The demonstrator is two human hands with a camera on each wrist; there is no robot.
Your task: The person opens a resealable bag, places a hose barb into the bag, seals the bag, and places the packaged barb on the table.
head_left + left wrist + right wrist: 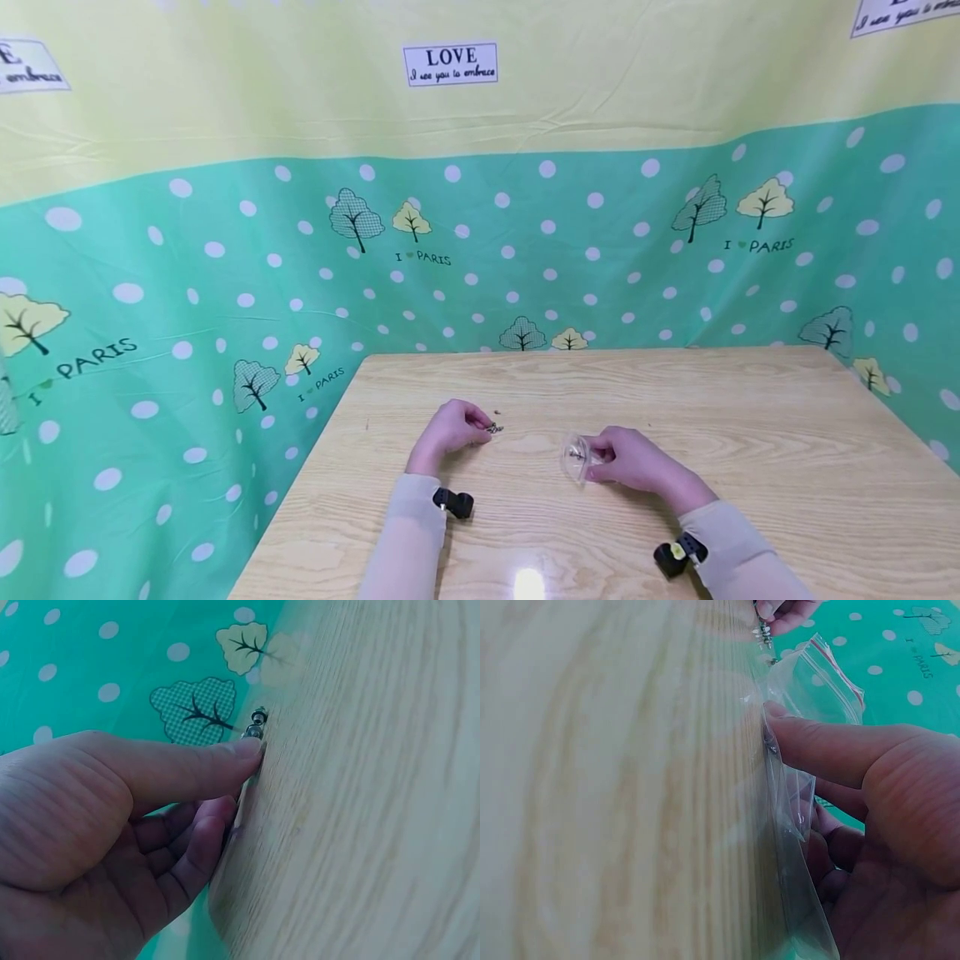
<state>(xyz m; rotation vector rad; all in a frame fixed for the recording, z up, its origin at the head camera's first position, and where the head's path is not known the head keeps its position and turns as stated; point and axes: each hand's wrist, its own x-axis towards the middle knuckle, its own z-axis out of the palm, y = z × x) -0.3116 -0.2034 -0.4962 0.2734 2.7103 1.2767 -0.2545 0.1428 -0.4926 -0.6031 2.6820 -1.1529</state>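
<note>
My left hand (452, 427) is at a small cluster of metal pieces (495, 428), perhaps screws, on the table. In the left wrist view, its thumb and curled fingers pinch at the metal pieces (256, 729), though the exact contact is partly hidden behind the thumb. My right hand (630, 458) grips a clear zip bag (570, 460) by its side, low over the tabletop. A few small dark metal pieces show through the plastic. The right wrist view has the thumb pressing on the bag (791, 776), whose red-lined zip edge faces the left hand.
One loose metal piece (497, 412) lies just behind the cluster. The wood-grain table (750, 417) extends to a green and yellow printed curtain (480, 250) at the back and sides. Small black cameras (454, 503) are strapped to both wrists.
</note>
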